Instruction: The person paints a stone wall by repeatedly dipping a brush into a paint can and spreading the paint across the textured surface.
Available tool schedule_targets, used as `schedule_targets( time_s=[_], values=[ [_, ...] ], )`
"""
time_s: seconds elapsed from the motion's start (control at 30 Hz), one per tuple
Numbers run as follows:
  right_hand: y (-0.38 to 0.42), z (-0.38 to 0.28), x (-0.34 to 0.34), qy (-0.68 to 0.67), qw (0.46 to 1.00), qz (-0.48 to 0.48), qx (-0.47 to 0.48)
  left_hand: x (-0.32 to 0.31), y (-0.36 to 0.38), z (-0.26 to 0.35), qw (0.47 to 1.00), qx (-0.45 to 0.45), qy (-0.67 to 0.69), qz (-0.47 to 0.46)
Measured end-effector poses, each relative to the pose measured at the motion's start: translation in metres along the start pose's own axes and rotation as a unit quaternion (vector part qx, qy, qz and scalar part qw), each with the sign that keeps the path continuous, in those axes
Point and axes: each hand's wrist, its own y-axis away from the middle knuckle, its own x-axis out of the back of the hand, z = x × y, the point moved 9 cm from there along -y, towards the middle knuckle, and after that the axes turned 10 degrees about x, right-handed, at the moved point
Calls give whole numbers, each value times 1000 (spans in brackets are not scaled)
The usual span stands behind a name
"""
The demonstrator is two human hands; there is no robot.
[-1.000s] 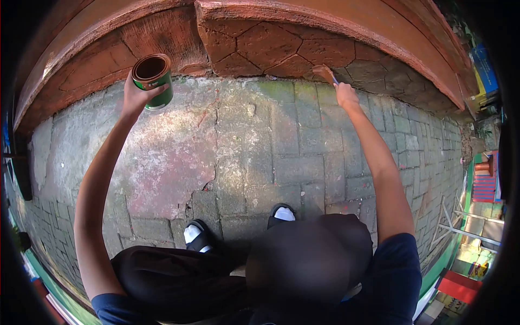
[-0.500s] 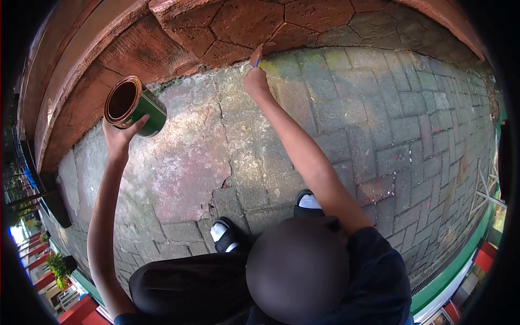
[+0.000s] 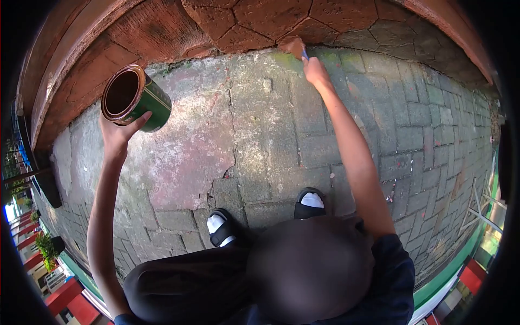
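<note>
My left hand (image 3: 116, 132) is wrapped round a green paint can (image 3: 154, 108), its open mouth tilted toward me and its rim smeared reddish brown. At the foot of the low wall (image 3: 260, 24), my right hand (image 3: 315, 71) grips a paintbrush (image 3: 303, 53) by its blue handle. The brush's reddish-brown bristles touch the wall's lower edge, where it meets the paving. Much of the stone-patterned wall is reddish brown; a stretch to the right of the brush is grey (image 3: 374, 40).
Grey paving blocks (image 3: 346, 141) with worn, stained patches cover the ground. My feet, in black sandals (image 3: 221, 230), stand below the hands. A potted plant (image 3: 49, 249) is at the far left, and a metal frame (image 3: 479, 208) at the right.
My right hand has moved right along the wall's base with the paintbrush, whose bristles now point left. The left hand still holds the paint can, which appears slightly more tilted.
</note>
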Motion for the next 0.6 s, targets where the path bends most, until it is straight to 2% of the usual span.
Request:
schedule_targets(
  time_s=[0.1,0.13,0.2,0.27,0.3,0.33,0.4,0.47,0.6],
  values=[
    [6,55,53,-1,994,83,-73,0,-1,-3,1000,-2,-6,-3],
    [7,70,66,-5,990,125,-71,-1,-2,-4,1000,-2,-11,-4],
    [3,103,70,-90,978,143,-123,0,-6,-8,1000,-3,-11,-1],
    [0,106,59,-107,972,151,-144,-3,-9,-8,1000,-3,-10,-4],
    [-2,94,58,-123,966,161,-157,-3,-11,-8,1000,1,5,3],
    [-15,85,44,-105,962,231,-100,-3,-14,-7,1000,6,19,9],
    [-26,38,10,-143,960,234,-62,-6,-19,-7,1000,-3,23,8],
    [3,-38,10,-184,949,255,-21,-2,-22,-7,999,-4,22,30],
    [11,-81,-43,-260,948,178,-56,-3,-23,6,995,-21,83,42]
  ],
)
